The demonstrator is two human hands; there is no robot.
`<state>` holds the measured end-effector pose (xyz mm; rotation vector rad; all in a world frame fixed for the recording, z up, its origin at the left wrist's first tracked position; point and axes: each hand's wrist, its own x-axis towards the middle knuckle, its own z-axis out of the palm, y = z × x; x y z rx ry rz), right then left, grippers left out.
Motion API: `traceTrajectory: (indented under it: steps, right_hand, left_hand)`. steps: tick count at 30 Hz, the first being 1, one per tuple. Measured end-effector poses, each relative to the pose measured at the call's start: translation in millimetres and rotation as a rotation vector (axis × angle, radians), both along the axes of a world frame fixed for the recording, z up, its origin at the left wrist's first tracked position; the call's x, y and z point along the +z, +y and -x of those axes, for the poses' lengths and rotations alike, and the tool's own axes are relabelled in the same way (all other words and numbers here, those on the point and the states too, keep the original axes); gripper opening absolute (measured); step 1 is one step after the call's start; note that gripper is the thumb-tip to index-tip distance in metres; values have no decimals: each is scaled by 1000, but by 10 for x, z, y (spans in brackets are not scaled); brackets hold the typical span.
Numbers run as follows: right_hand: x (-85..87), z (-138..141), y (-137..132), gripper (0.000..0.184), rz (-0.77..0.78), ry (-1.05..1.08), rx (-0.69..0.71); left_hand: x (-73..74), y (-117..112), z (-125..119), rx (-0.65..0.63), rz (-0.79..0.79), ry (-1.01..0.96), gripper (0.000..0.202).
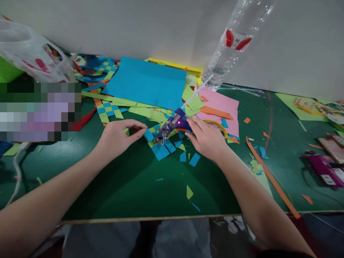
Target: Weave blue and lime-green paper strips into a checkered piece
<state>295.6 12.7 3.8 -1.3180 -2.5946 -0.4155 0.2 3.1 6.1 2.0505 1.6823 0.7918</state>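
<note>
A blue hot glue gun point(176, 122) with a small red light and a clear glue stick point(197, 91) in its back is held by my right hand point(206, 139), fingers closed on the handle. Its nozzle points down and left at a small woven piece of blue and green paper strips point(160, 150). My left hand point(120, 138) pinches a blue paper strip point(148, 135) at the left edge of that piece, thumb and index finger together. Yellow scissor handles point(217, 125) show partly behind my right hand.
A large blue sheet point(147, 80) and a pink sheet point(228, 102) lie at the back. A clear plastic bottle point(236, 43) leans there by the wall. Paper scraps point(194, 159) are strewn about. A plastic bag point(29, 46) stands at left, a purple object point(324, 170) at right.
</note>
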Motion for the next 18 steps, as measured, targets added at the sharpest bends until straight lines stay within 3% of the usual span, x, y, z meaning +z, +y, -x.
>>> traceTrajectory:
  steps: [18]
  right_hand:
    - [27,-19,-12,46,-23,9,38]
  left_hand:
    - [6,-3,-11,-9,-3,11,24]
